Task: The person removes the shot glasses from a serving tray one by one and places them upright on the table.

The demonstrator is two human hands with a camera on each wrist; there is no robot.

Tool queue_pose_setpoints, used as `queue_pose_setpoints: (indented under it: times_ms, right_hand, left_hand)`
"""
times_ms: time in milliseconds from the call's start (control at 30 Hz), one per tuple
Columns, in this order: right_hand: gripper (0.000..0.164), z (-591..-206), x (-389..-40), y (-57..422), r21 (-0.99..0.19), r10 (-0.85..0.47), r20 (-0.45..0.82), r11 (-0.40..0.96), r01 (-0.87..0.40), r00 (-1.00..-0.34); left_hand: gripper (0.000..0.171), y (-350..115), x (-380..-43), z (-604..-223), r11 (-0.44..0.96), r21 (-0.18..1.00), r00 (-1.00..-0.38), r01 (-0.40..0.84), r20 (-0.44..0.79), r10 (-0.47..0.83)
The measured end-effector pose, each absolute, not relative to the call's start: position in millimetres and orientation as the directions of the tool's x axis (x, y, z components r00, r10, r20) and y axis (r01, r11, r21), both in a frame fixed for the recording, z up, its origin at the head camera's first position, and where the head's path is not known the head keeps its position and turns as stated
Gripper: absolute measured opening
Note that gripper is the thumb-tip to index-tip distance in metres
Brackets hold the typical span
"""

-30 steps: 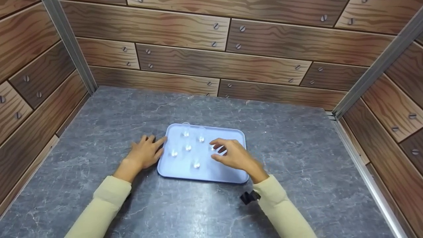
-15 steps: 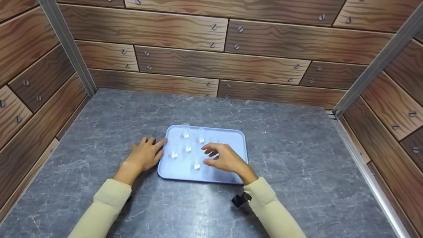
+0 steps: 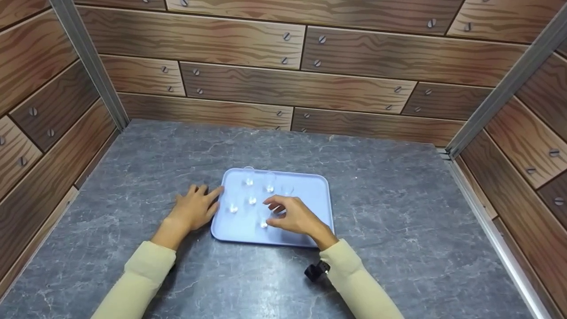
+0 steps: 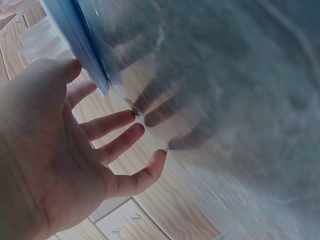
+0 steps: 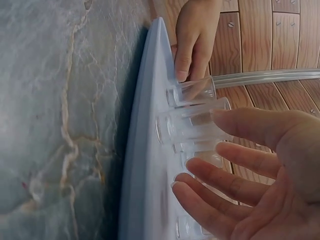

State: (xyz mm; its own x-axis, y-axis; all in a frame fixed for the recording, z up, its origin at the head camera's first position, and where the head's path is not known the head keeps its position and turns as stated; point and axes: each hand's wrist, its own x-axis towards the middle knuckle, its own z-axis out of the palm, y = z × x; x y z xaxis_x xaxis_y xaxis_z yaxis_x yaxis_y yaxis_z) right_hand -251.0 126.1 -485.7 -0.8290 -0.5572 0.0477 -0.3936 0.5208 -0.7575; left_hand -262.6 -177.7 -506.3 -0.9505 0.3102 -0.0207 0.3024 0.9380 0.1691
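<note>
On the grey marbled table (image 3: 398, 199) lies a pale-blue rectangular plastic tray (image 3: 313, 189), and my left grip (image 3: 193, 209) rests spread against its left edge. My right grip (image 3: 293, 215) hangs over it, thumb and fingers parted, about the small clear cylindrical tumbler (image 3: 263, 225) standing upright nearest the front edge. To take it well, I judge, I should close evenly on its wall, keeping my knuckles off the other clear tumblers (image 3: 269, 188). The head view gives mostly bright bases; the right wrist camera shows walls, though thumb contact I can't confirm.
</note>
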Motion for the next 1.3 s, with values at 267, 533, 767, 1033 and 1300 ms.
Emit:
queue_pose_setpoints:
  times_ms: [267,533,767,1033,1300]
  right_hand:
    - [0.043,-487,-250,120,-0.768,-0.558,0.047,0.510,-0.387,-0.829]
    - [0.037,-490,-251,119,-0.788,-0.542,0.060,0.490,-0.373,-0.838]
    - [0.031,-489,-249,116,-0.789,-0.541,0.063,0.487,-0.374,-0.838]
    - [0.028,-484,-247,118,-0.813,-0.535,0.055,0.466,-0.349,-0.843]
    - [0.030,-482,-245,127,-0.804,-0.524,0.081,0.469,-0.367,-0.848]
  left_hand:
    - [0.050,-178,-264,-507,0.940,0.155,-0.950,0.303,-0.022,0.310]
    - [0.050,-175,-267,-508,0.940,0.151,-0.949,0.307,-0.019,0.314]
    - [0.049,-177,-264,-507,0.940,0.146,-0.949,0.309,-0.022,0.315]
    - [0.049,-179,-262,-507,0.939,0.148,-0.948,0.311,-0.020,0.318]
    - [0.049,-177,-262,-506,0.939,0.148,-0.948,0.311,-0.016,0.317]
